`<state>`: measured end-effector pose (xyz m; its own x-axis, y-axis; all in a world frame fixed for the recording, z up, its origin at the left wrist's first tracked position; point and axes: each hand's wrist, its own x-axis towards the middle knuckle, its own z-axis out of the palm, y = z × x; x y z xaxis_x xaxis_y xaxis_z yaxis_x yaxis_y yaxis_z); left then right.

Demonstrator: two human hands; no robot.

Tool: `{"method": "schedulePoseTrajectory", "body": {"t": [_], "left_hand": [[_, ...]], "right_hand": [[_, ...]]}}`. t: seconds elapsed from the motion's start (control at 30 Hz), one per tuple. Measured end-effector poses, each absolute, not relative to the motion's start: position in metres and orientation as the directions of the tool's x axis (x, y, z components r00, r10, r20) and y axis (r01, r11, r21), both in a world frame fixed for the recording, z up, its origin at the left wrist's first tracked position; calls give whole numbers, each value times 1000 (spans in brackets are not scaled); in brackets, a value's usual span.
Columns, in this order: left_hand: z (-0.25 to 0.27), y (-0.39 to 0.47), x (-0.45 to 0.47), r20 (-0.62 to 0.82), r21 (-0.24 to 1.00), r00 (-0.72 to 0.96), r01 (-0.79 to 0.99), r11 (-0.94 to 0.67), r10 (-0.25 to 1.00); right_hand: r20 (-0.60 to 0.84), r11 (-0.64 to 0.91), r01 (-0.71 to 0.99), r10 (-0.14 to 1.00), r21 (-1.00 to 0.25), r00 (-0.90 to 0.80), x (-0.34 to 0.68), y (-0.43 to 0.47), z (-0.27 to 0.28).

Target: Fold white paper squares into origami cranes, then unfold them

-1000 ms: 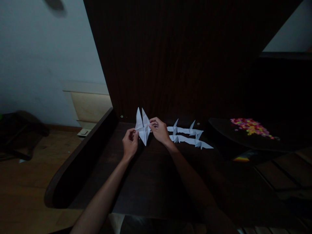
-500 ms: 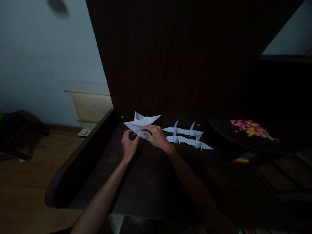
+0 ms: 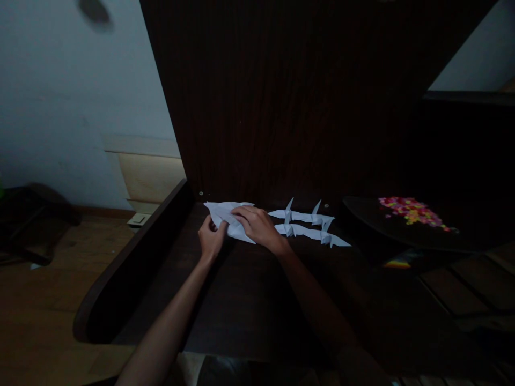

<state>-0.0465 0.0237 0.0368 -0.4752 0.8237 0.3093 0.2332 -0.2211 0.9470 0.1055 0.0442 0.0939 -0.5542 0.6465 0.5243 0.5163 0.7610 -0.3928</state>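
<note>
I have the left hand [image 3: 211, 239] pinching the white paper [image 3: 219, 212] at its eight-o'clock edge; the right hand [image 3: 261, 226] curls over its three-o'clock side, any pinch there hidden from me. With the paper at nine o'clock from the folded birds [image 3: 306, 231], I'd align edges before creasing.

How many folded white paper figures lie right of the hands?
4, as far as I can tell: back-left figure, back-right figure, front-left figure, front-right figure. They overlap, and the right hand may hide more.
</note>
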Motion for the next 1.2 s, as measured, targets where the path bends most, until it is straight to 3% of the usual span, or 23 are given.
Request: {"method": "schedulePoseTrajectory", "body": {"t": [0.23,0.47,0.7,0.87,1.07,1.2], "left_hand": [[35,27,-47,131,985,-472,-41,-170,872],[28,31,-46,51,949,-470,-252,-189,881],[24,28,-45,90,916,-391,-328,-230,916],[11,27,-36,11,856,-347,-482,-189,938],[16,14,-26,-64,785,-339,-598,-162,939],[29,-1,-24,-155,655,-264,-749,-101,952]], "right_hand": [[515,754,592,641,-285,-569,102,41,89],[442,636,742,739,-210,-508,90,27,88],[474,490,825,818,-282,-324,91,24,73],[499,406,820,849,-404,-174,95,21,64],[435,323,582,898,-746,60,106,15,53],[231,229,30,953,-973,198,107,15,40]]}}
